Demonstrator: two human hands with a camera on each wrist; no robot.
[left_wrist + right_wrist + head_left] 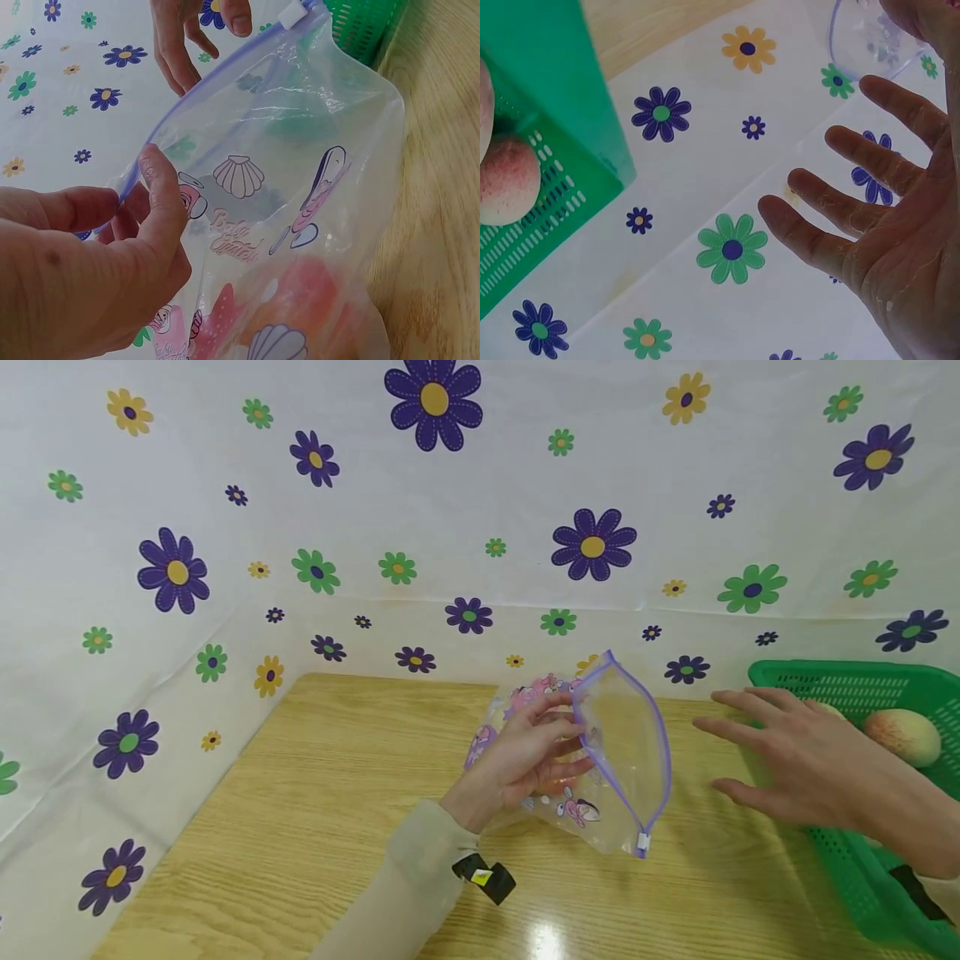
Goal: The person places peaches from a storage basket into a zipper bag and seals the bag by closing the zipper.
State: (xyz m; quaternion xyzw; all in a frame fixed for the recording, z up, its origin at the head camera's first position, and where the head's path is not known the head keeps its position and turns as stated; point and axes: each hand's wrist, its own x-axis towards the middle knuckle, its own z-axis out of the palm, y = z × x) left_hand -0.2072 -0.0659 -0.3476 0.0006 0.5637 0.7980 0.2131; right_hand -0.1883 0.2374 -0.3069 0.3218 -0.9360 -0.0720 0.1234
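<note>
A clear zip bag [622,735] with a purple slider rim and printed shells stands on the table, its mouth spread wide toward the right. My left hand [525,760] pinches the near rim of the bag between thumb and fingers. Through the plastic in the left wrist view a reddish-orange round thing [307,292] shows blurred at the bottom. My right hand [810,760] hangs in the air between the bag and a green basket [840,868], fingers spread, with nothing in it. A pinkish-yellow peach [903,737] lies in the basket, partly behind that hand's wrist.
The wooden table [337,777] backs onto a white flower-printed cloth [480,493], which also runs along the left side. The basket stands at the table's right side. A white slider [643,842] sits at the lower corner of the bag's mouth.
</note>
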